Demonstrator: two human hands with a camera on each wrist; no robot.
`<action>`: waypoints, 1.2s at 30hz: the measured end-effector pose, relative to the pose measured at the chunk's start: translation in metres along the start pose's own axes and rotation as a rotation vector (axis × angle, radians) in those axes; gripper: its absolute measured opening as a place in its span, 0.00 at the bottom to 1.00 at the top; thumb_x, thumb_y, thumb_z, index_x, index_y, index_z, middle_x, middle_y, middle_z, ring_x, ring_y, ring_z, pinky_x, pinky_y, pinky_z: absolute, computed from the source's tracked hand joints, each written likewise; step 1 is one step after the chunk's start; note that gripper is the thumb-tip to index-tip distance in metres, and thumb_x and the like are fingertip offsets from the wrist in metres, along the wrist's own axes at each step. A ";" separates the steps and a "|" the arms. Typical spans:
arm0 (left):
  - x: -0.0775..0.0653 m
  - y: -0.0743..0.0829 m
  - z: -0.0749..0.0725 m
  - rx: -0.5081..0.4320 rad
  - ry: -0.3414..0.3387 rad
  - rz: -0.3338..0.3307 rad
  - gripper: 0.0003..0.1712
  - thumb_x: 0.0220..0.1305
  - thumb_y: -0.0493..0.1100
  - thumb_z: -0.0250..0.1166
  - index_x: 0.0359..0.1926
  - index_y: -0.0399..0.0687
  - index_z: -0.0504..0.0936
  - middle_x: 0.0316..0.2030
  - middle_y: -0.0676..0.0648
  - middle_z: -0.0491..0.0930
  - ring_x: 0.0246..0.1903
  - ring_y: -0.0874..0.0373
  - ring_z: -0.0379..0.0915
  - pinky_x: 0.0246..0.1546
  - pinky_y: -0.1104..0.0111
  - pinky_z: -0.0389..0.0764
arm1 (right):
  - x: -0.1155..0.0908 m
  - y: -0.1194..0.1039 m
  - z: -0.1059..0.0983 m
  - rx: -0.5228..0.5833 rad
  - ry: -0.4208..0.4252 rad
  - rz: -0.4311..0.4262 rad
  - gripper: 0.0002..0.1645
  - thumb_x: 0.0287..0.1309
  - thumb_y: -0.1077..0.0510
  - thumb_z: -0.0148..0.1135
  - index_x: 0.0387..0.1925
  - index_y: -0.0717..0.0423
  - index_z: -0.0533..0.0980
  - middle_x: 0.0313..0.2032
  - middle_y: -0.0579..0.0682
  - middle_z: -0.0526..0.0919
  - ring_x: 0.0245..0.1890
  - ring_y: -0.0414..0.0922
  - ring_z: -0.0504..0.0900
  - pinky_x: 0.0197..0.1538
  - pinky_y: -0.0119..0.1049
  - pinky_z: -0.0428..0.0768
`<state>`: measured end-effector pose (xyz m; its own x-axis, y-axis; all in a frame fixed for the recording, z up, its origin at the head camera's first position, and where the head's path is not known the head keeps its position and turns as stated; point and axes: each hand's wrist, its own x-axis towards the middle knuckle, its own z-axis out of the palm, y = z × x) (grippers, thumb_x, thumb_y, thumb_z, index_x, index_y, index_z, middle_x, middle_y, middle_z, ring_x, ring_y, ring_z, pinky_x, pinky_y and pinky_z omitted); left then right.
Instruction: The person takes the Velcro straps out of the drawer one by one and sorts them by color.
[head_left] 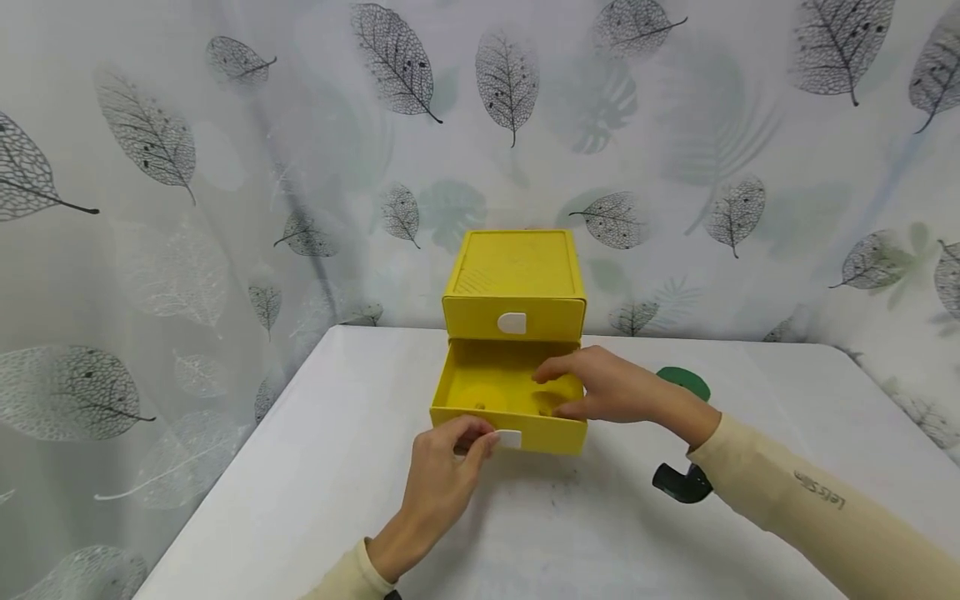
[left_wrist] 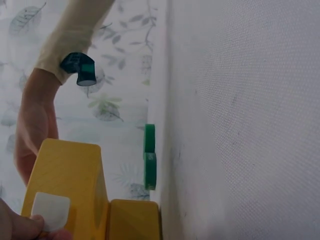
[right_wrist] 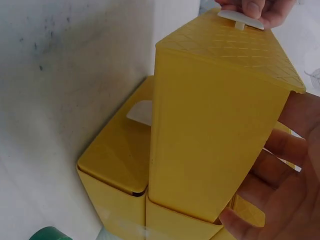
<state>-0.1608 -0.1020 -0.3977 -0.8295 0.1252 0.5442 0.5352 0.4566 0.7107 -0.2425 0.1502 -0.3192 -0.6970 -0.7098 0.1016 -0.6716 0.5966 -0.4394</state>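
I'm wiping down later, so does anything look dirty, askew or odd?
Yes: small dark specks mark the white table in front of the pulled-out yellow drawer. They stand out against the plain white; whether dirt or damage, I can't tell.

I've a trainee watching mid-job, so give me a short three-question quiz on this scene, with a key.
1. Which hand pinches the handle of the open drawer?
2. True or false: the top drawer is shut.
3. The right hand: A) pinches the handle; B) reaches over the open drawer; C) rests on the top drawer.

Key: 1. The left hand. 2. True. 3. B.
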 end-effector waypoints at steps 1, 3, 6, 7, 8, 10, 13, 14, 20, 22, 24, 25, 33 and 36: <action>0.000 0.000 0.000 0.000 -0.002 -0.002 0.04 0.67 0.34 0.72 0.35 0.44 0.86 0.29 0.52 0.85 0.27 0.63 0.80 0.33 0.69 0.85 | 0.001 0.000 0.001 -0.007 -0.005 -0.001 0.25 0.59 0.61 0.77 0.58 0.58 0.82 0.53 0.50 0.85 0.51 0.52 0.81 0.59 0.52 0.80; -0.001 0.001 0.000 0.001 -0.003 -0.007 0.04 0.67 0.34 0.72 0.34 0.45 0.86 0.28 0.52 0.85 0.27 0.63 0.80 0.33 0.69 0.85 | 0.002 0.000 0.002 -0.024 -0.018 0.000 0.26 0.59 0.61 0.78 0.58 0.57 0.82 0.53 0.49 0.85 0.53 0.52 0.80 0.60 0.51 0.80; -0.003 0.002 0.000 0.002 -0.003 -0.017 0.04 0.67 0.34 0.73 0.34 0.45 0.86 0.28 0.53 0.84 0.27 0.64 0.80 0.33 0.69 0.85 | 0.003 -0.001 0.003 -0.063 -0.040 -0.008 0.26 0.57 0.61 0.79 0.58 0.55 0.83 0.54 0.49 0.85 0.55 0.53 0.79 0.61 0.52 0.79; -0.003 0.002 0.000 0.001 -0.004 -0.021 0.04 0.67 0.34 0.73 0.34 0.45 0.86 0.28 0.54 0.84 0.27 0.64 0.79 0.33 0.69 0.85 | 0.003 -0.001 0.003 -0.078 -0.048 -0.012 0.27 0.56 0.61 0.79 0.58 0.55 0.83 0.54 0.49 0.85 0.55 0.53 0.79 0.62 0.52 0.78; -0.004 0.003 0.000 0.002 -0.005 -0.022 0.04 0.67 0.35 0.73 0.34 0.45 0.86 0.28 0.54 0.84 0.27 0.64 0.79 0.33 0.69 0.85 | 0.003 -0.001 0.003 -0.094 -0.055 -0.015 0.27 0.56 0.60 0.80 0.58 0.55 0.83 0.54 0.49 0.85 0.56 0.54 0.79 0.62 0.53 0.78; -0.005 0.004 -0.001 0.000 -0.006 -0.023 0.04 0.67 0.35 0.72 0.34 0.45 0.86 0.28 0.55 0.84 0.27 0.64 0.79 0.33 0.69 0.85 | 0.003 -0.002 0.003 -0.117 -0.065 -0.011 0.29 0.54 0.60 0.81 0.58 0.54 0.84 0.54 0.48 0.85 0.56 0.54 0.78 0.63 0.53 0.78; -0.006 0.006 -0.001 0.000 -0.008 -0.024 0.04 0.68 0.35 0.72 0.34 0.45 0.86 0.28 0.54 0.84 0.27 0.64 0.79 0.32 0.69 0.85 | 0.004 -0.003 0.004 -0.135 -0.080 -0.005 0.29 0.53 0.58 0.82 0.58 0.53 0.84 0.54 0.47 0.85 0.57 0.54 0.78 0.63 0.55 0.76; -0.006 0.006 -0.001 0.001 -0.008 -0.024 0.04 0.68 0.35 0.72 0.35 0.45 0.86 0.28 0.54 0.84 0.27 0.64 0.79 0.32 0.69 0.85 | 0.004 -0.003 0.004 -0.139 -0.084 -0.003 0.29 0.53 0.58 0.82 0.58 0.52 0.84 0.54 0.47 0.85 0.57 0.54 0.78 0.64 0.55 0.76; -0.008 0.007 0.000 0.002 -0.010 -0.037 0.03 0.68 0.35 0.72 0.35 0.45 0.86 0.28 0.54 0.84 0.27 0.64 0.79 0.32 0.69 0.85 | 0.005 -0.006 0.005 -0.169 -0.098 0.008 0.28 0.54 0.56 0.82 0.57 0.52 0.84 0.53 0.46 0.86 0.57 0.54 0.77 0.65 0.58 0.71; -0.008 0.008 0.000 -0.001 -0.008 -0.035 0.03 0.67 0.35 0.72 0.35 0.44 0.87 0.28 0.53 0.85 0.27 0.64 0.79 0.32 0.69 0.85 | 0.006 -0.007 0.005 -0.180 -0.097 0.009 0.27 0.54 0.55 0.81 0.57 0.53 0.84 0.53 0.47 0.86 0.57 0.54 0.77 0.66 0.59 0.70; -0.008 0.008 -0.001 -0.001 -0.006 -0.033 0.03 0.68 0.35 0.72 0.35 0.44 0.87 0.28 0.52 0.85 0.27 0.64 0.79 0.32 0.69 0.85 | 0.008 -0.007 0.006 -0.195 -0.094 0.006 0.27 0.55 0.55 0.81 0.57 0.53 0.84 0.53 0.47 0.86 0.56 0.54 0.77 0.66 0.60 0.68; -0.008 0.008 -0.001 -0.001 -0.005 -0.031 0.03 0.67 0.35 0.72 0.35 0.44 0.87 0.28 0.52 0.85 0.27 0.64 0.79 0.32 0.69 0.85 | 0.008 -0.007 0.006 -0.202 -0.091 0.006 0.27 0.55 0.55 0.81 0.57 0.54 0.84 0.53 0.47 0.86 0.57 0.54 0.77 0.66 0.60 0.68; -0.008 0.008 -0.001 0.001 -0.009 -0.023 0.04 0.67 0.33 0.72 0.34 0.45 0.86 0.28 0.51 0.85 0.26 0.63 0.80 0.31 0.70 0.85 | 0.009 -0.004 0.010 -0.194 -0.056 0.019 0.28 0.52 0.57 0.82 0.55 0.54 0.84 0.52 0.47 0.86 0.56 0.54 0.77 0.67 0.64 0.65; -0.008 0.007 -0.001 0.004 -0.013 -0.017 0.05 0.67 0.33 0.72 0.35 0.46 0.86 0.29 0.54 0.84 0.26 0.62 0.81 0.31 0.70 0.85 | 0.009 -0.003 0.013 -0.183 -0.025 -0.004 0.27 0.51 0.58 0.83 0.53 0.54 0.84 0.49 0.46 0.86 0.52 0.52 0.79 0.64 0.60 0.69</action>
<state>-0.1498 -0.1011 -0.3968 -0.8406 0.1284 0.5262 0.5201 0.4624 0.7181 -0.2437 0.1377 -0.3285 -0.6893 -0.7201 0.0794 -0.7104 0.6503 -0.2693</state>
